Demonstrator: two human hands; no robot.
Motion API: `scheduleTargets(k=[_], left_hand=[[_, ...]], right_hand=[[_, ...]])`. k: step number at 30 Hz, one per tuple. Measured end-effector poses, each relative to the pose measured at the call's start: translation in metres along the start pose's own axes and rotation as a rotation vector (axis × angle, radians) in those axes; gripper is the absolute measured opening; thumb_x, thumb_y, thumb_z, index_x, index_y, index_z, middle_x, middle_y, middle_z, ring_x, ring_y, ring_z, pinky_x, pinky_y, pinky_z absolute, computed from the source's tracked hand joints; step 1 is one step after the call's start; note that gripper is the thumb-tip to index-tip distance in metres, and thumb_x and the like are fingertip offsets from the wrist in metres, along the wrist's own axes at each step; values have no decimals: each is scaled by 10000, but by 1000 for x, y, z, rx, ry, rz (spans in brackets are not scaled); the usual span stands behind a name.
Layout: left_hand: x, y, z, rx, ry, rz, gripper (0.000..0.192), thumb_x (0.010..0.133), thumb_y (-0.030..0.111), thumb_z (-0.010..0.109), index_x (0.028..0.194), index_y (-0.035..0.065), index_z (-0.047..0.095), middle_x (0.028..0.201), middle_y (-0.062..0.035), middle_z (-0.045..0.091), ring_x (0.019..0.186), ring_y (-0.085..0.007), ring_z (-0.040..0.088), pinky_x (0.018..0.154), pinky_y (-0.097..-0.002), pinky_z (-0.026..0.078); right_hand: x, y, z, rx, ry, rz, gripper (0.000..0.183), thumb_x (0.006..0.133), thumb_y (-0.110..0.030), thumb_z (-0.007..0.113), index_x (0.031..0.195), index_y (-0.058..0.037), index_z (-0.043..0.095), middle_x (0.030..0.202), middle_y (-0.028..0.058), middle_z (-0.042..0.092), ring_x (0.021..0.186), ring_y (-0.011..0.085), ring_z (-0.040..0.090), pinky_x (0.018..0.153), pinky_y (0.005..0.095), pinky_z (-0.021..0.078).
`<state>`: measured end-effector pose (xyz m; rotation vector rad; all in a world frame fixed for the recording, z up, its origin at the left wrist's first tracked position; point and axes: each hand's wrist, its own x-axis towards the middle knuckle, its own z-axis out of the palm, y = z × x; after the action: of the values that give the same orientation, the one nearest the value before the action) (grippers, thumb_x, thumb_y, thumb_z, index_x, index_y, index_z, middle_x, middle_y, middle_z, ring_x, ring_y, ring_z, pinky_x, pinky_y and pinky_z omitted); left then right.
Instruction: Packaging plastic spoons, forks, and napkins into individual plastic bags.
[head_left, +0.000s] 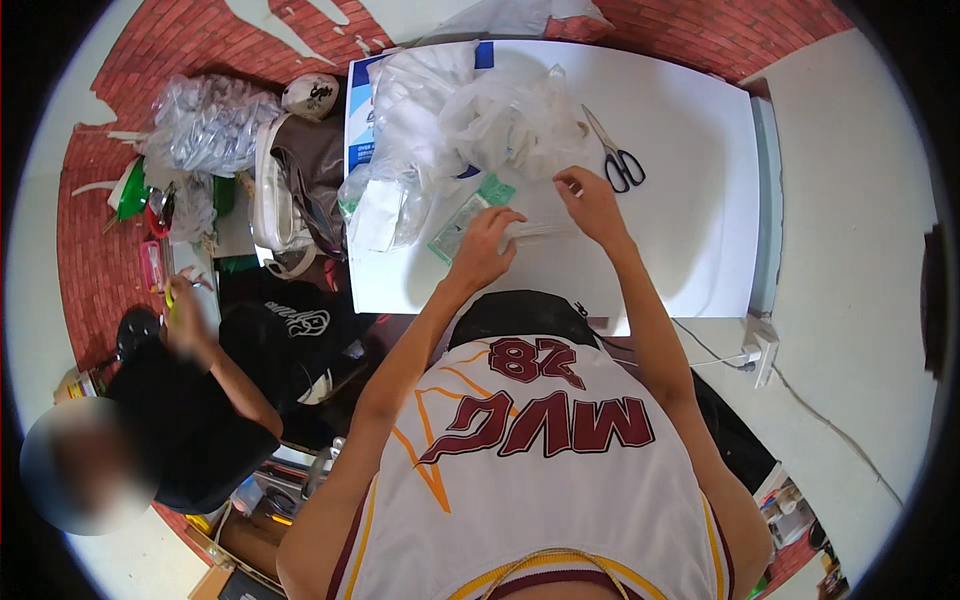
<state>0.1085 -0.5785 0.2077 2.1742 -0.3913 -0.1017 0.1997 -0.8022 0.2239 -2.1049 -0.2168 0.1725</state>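
Observation:
On the white table (667, 262) lies a clear plastic packet with green edges (452, 234), a crumpled green piece (496, 190) at its upper end. My left hand (486, 244) rests over the packet's right side, fingers bent; whether it grips anything is unclear. Between my hands lies a thin clear plastic strip or wrapper (544, 231). My right hand (589, 199) is raised at the strip's upper right, fingers curled; what it may hold cannot be made out. Black-handled scissors (622, 166) lie to its right, blades partly apart. Clear plastic bags (495, 120) with pale contents are heaped beyond my hands.
A white folded item (380, 214) sits on a plastic bag at the table's left edge. Left of the table are a brown and white bag (281, 187), a cap (310, 96) and a large bag of clear plastic (214, 127). Another person (195, 427) is at the lower left.

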Motion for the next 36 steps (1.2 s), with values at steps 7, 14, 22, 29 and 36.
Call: scheduleTargets(k=[7,14,22,29,36], left_hand=[[-31,-19,-18,213,368,-306,415,798,20,714,1194,94,618,1266,-172,564,1213,-378,524,1031,-472,439],[-57,-17,-26,0,429,-230,318,808,-12,698,1111,68,646,1207,-166,602,1177,-370,546,1024,-443,447],[-82,-44,-95,448,692,-396,341,783,69,782,1102,82,661,1150,-135,624,1184,-359,519,1041,-466,402],[-95,-66,-113,418,590,-397,269,815,138,793,1066,70,721,1147,-141,675,1105,-371,582,997,-448,454],[-106,-57,-112,326,621,-452,211,870,173,763,1036,43,771,1089,-162,733,1051,-352,659,946,-417,504]], right_hand=[[9,-16,63,-102,-176,-53,208,928,-173,663,1086,-47,715,940,139,733,854,314,707,781,408,552],[7,-28,86,-21,-252,-121,225,920,-178,672,1099,-49,716,937,143,732,855,307,708,779,400,550],[-24,-38,71,131,-379,-88,188,952,-138,661,1080,-19,731,919,139,743,776,228,691,748,346,554],[-44,-19,43,149,-338,-58,194,952,-130,668,1095,-17,734,917,122,747,806,190,703,750,315,554],[-47,-13,33,145,-376,76,199,960,-136,656,1091,-12,738,902,98,749,814,174,707,751,308,551]])
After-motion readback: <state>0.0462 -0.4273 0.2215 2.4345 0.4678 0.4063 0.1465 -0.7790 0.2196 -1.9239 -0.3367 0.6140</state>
